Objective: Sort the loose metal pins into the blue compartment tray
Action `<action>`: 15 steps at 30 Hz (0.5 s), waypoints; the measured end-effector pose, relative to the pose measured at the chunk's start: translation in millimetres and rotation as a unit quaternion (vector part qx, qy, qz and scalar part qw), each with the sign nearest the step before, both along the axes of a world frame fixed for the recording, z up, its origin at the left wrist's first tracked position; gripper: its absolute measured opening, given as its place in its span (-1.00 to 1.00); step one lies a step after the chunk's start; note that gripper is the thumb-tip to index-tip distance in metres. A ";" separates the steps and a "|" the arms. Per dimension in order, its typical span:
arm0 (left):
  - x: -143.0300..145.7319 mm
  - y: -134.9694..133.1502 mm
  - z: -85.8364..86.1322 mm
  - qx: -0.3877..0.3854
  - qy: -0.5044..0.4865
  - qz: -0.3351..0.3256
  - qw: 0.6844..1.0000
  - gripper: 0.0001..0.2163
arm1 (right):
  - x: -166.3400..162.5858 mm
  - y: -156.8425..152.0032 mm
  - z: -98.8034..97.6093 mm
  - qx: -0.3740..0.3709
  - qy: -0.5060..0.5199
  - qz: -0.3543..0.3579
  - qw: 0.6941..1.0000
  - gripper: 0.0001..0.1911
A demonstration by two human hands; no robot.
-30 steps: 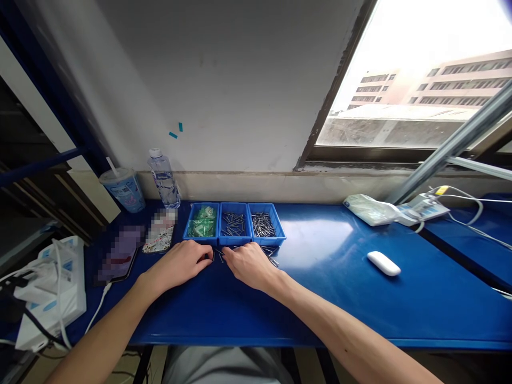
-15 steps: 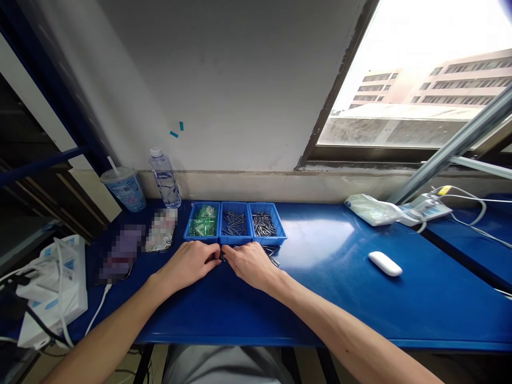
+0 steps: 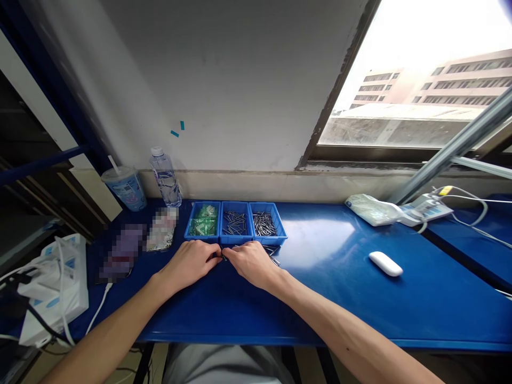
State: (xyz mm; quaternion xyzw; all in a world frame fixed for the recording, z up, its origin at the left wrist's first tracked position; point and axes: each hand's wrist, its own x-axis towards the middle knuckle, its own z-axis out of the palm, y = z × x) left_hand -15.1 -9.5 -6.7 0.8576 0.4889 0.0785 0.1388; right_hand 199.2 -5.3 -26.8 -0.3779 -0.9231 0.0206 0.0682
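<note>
My left hand and my right hand rest on the blue table, fingertips meeting over a small dark metal piece just in front of the blue trays. Both hands are curled, pinching at it. Three joined blue trays stand beyond them: the left tray has green parts, the middle tray and the right tray hold metal screws. A few loose screws lie on the table by my right hand.
A water bottle and a lidded cup with a straw stand at the back left. Blurred flat items lie left of the trays. A white mouse lies to the right. White boxes and cables sit at far left.
My left hand has slid right toward my right hand, so the fingertips now meet over the small metal piece. The view has shifted slightly.
</note>
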 end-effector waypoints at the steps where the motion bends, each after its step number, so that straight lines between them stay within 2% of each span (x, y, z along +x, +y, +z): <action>1: -0.1 -0.3 0.7 0.002 -0.001 0.002 1.000 -0.82 | 0.1 -0.1 0.7 0.000 -0.002 -0.002 1.000 -0.79; 11: -0.5 -1.5 3.0 0.014 -0.012 0.011 1.000 -0.83 | 3.0 -1.0 -2.5 0.002 0.040 -0.032 0.999 -0.69; 15: -0.6 -1.4 2.6 0.016 -0.013 0.011 1.000 -0.83 | 2.3 -0.9 -0.8 -0.003 0.023 -0.050 0.998 -0.73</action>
